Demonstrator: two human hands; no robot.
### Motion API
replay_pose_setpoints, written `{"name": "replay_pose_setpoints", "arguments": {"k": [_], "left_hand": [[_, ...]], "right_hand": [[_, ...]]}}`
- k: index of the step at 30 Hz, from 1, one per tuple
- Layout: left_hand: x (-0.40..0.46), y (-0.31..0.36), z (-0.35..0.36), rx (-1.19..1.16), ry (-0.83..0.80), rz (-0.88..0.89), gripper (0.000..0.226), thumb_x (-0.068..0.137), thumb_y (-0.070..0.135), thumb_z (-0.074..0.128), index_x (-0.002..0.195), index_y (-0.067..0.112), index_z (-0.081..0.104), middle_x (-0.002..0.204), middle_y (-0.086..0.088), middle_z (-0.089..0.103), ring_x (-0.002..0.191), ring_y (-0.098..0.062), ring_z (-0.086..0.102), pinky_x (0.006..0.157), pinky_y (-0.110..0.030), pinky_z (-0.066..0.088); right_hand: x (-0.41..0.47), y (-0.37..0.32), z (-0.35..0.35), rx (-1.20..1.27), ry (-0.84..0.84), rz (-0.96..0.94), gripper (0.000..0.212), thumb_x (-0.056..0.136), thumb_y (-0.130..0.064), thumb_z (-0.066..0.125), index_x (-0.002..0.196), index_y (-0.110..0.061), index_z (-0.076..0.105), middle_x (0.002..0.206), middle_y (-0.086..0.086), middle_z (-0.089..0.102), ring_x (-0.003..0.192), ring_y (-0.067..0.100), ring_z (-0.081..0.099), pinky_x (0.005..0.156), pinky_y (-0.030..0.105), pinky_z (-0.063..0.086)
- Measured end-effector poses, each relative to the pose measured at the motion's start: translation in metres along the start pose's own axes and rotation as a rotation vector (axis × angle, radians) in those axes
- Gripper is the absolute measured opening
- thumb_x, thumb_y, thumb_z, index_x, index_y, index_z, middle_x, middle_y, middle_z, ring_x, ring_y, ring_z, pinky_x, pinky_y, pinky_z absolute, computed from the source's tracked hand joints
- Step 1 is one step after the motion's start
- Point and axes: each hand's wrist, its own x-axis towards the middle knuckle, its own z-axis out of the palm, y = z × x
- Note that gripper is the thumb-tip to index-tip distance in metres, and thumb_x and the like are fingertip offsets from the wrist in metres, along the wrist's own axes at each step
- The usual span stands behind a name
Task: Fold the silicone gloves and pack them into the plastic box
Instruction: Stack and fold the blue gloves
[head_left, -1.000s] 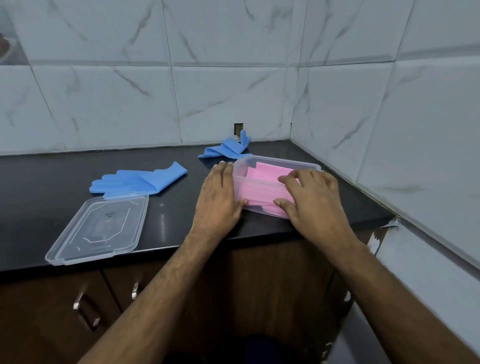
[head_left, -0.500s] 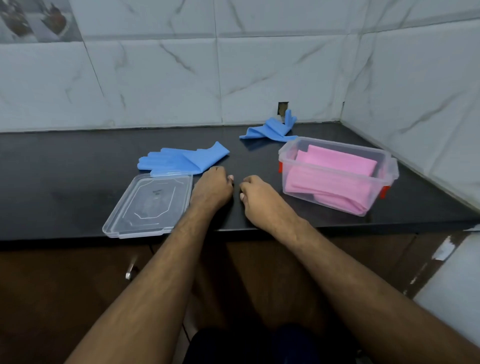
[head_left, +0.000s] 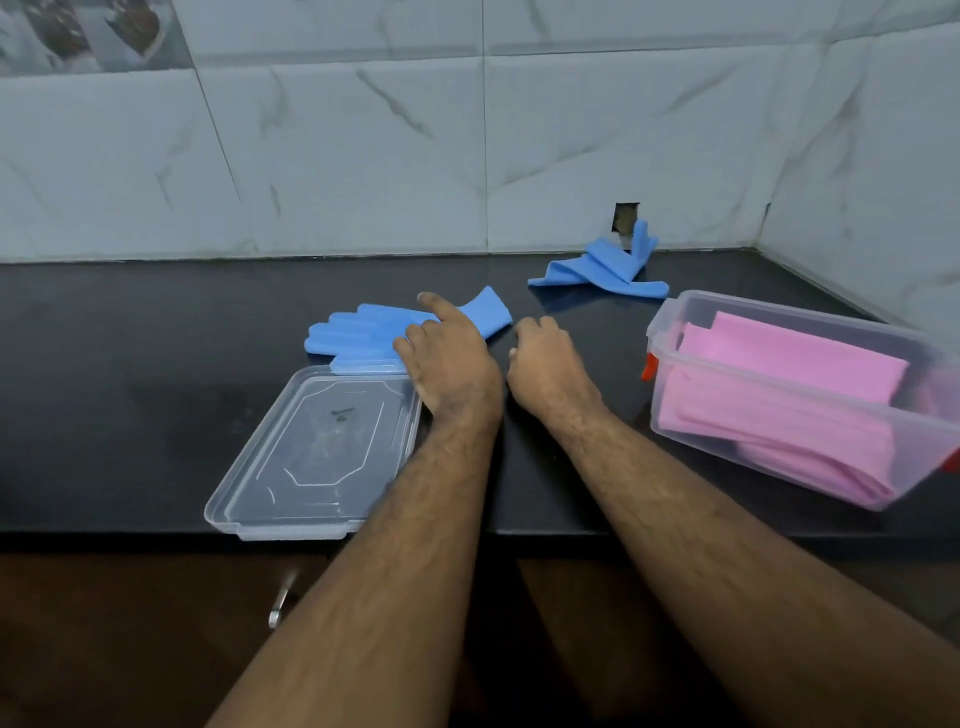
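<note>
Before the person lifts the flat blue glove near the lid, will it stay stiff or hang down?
The blue glove will probably hang down: it lies flat and thin on the counter, and the other blue glove keeps loose folds. It looks light. Its ridged fingers may help the left hand hold it without slipping.

Black counter (head_left: 130, 374), glossy, running along the wall. White marble-look tiles (head_left: 363, 156) behind and on the right side, grey veins, meeting in a corner. Small rectangular hole (head_left: 626, 217) in a tile just above the counter. Brown cabinet (head_left: 130, 639) below, metal handle (head_left: 282, 598) (blurred). Dark patterned tile (head_left: 88, 31) top left.
</note>
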Motion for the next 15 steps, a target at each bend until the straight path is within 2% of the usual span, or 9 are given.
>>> {"name": "replay_pose_setpoints", "arguments": {"k": [3,5,8,10,12,14,15], "left_hand": [[0.008,0.006,-0.003,-0.134,0.029,0.067,0.066,0.088,-0.004,0.059,0.148,0.002,0.033,0.123,-0.01,0.065,0.112,-0.03,0.061,0.097,-0.039,0.037],[0.006,0.006,-0.007,-0.333,0.071,0.149,0.063,0.08,-0.015,0.05,0.139,0.007,0.041,0.12,-0.01,0.063,0.105,-0.033,0.06,0.089,-0.041,0.038],[0.0,0.003,-0.013,-0.676,0.127,0.289,0.056,0.075,-0.003,0.04,0.129,0.008,0.047,0.094,-0.005,0.063,0.084,-0.031,0.057,0.073,-0.038,0.041],[-0.005,0.004,-0.015,-0.81,0.062,0.355,0.05,0.08,0.016,0.039,0.129,0.011,0.045,0.082,0.003,0.061,0.075,-0.016,0.058,0.066,-0.025,0.044],[-0.01,0.007,-0.017,-0.917,0.007,0.425,0.054,0.076,0.031,0.034,0.125,0.01,0.047,0.077,0.01,0.056,0.07,-0.003,0.055,0.061,-0.014,0.04],[-0.014,0.01,-0.021,-0.966,-0.002,0.417,0.052,0.076,0.03,0.034,0.121,0.009,0.05,0.081,0.009,0.056,0.074,-0.004,0.054,0.066,-0.019,0.043],[-0.014,0.01,-0.021,-0.931,0.043,0.388,0.045,0.08,0.023,0.039,0.12,0.008,0.051,0.087,0.005,0.059,0.08,-0.01,0.056,0.071,-0.026,0.046]], "right_hand": [[0.003,0.004,-0.001,0.094,0.065,0.021,0.033,0.098,-0.012,0.056,0.13,-0.01,0.049,0.13,0.01,0.045,0.106,0.024,0.056,0.084,0.036,0.049],[0.004,0.006,-0.003,0.184,0.146,0.031,0.05,0.094,-0.01,0.063,0.14,-0.01,0.041,0.137,0.009,0.04,0.104,0.025,0.058,0.086,0.038,0.052],[0.004,0.006,-0.008,0.268,0.231,-0.041,0.09,0.084,-0.002,0.072,0.156,-0.015,0.021,0.156,0.004,0.025,0.124,0.026,0.048,0.1,0.038,0.047],[0.002,0.005,-0.009,0.237,0.22,-0.081,0.097,0.083,-0.001,0.07,0.159,-0.025,0.015,0.163,-0.003,0.017,0.132,0.026,0.037,0.106,0.041,0.041],[-0.001,0.005,-0.008,0.256,0.19,-0.075,0.079,0.089,-0.005,0.063,0.153,-0.035,0.027,0.157,-0.01,0.026,0.134,0.02,0.029,0.109,0.04,0.031],[-0.003,0.005,-0.01,0.264,0.198,-0.061,0.041,0.093,-0.01,0.059,0.126,-0.034,0.055,0.129,-0.013,0.047,0.128,0.018,0.034,0.102,0.037,0.027],[-0.005,0.004,-0.013,0.178,0.208,-0.072,0.028,0.093,-0.011,0.058,0.113,-0.03,0.061,0.117,-0.012,0.055,0.122,0.02,0.039,0.097,0.037,0.029]]}}
